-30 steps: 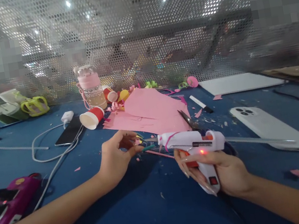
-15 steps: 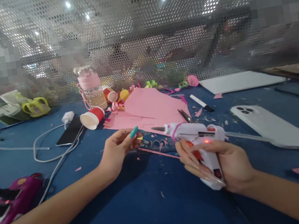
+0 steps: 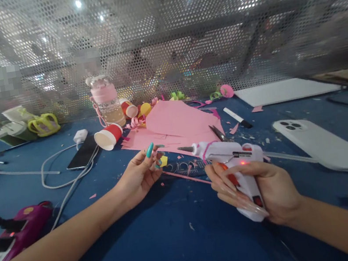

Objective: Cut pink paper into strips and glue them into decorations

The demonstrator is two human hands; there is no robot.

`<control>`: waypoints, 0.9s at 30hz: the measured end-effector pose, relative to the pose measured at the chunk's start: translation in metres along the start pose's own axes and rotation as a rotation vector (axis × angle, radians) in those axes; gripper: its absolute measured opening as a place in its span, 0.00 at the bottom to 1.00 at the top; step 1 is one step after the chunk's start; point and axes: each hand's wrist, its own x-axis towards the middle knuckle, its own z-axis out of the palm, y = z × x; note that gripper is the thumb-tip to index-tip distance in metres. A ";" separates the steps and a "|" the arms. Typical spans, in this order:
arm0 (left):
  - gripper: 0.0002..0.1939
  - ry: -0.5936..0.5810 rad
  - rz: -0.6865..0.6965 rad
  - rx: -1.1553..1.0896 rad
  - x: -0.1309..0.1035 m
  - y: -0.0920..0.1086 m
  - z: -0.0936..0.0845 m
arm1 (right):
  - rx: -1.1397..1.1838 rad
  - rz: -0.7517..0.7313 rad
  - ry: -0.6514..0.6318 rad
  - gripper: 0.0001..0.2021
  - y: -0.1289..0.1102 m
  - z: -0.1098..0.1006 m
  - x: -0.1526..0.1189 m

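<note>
In my right hand (image 3: 253,188) is a white glue gun (image 3: 227,150), its red light lit and its nozzle pointing left toward my other hand. My left hand (image 3: 141,174) has its thumb and fingertips pinched together just left of the nozzle; what they hold is too small to make out. A small yellow piece (image 3: 163,161) shows beside those fingertips. Behind both hands lie stacked pink paper sheets (image 3: 182,122), with dark scissors (image 3: 217,133) at their right edge. A thin pink strip (image 3: 186,176) lies on the blue table (image 3: 167,247) between the hands.
A pink-lidded bottle (image 3: 106,101) and a red-and-white cup (image 3: 109,137) stand and lie behind left. A black phone (image 3: 81,153), white cable and magenta power strip (image 3: 20,232) are left. A white phone (image 3: 326,145) and marker (image 3: 237,117) lie right.
My left hand has turned slightly, with its thumb more upright and more of the curled fingers and yellow piece showing. The glue gun stays in my right hand. The view has shifted a little.
</note>
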 end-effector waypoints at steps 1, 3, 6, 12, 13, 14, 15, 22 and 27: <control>0.04 0.001 -0.003 -0.002 0.000 0.000 0.000 | -0.001 0.005 0.006 0.11 0.000 0.000 0.000; 0.04 -0.006 -0.012 -0.019 0.000 0.000 0.000 | -0.002 0.015 0.011 0.10 0.001 0.000 -0.001; 0.06 -0.022 -0.039 -0.054 -0.002 0.001 -0.001 | -0.003 0.009 0.003 0.10 0.002 -0.001 0.000; 0.09 -0.048 -0.056 -0.051 -0.003 0.002 0.000 | -0.002 -0.005 -0.016 0.10 0.001 -0.001 0.001; 0.09 -0.048 -0.057 -0.030 -0.004 0.002 0.000 | -0.008 -0.006 -0.018 0.10 0.001 -0.001 0.001; 0.09 -0.049 -0.058 -0.008 -0.004 0.002 0.000 | -0.015 -0.007 -0.017 0.09 0.001 -0.001 0.000; 0.10 -0.054 -0.058 0.010 -0.004 0.002 0.000 | -0.019 -0.005 -0.014 0.09 0.001 -0.002 0.000; 0.10 -0.050 0.013 0.043 0.000 -0.001 -0.004 | -0.008 0.021 -0.005 0.08 0.002 -0.001 -0.001; 0.07 0.033 0.395 0.348 0.000 -0.005 -0.006 | 0.008 0.014 0.001 0.09 0.001 0.002 -0.001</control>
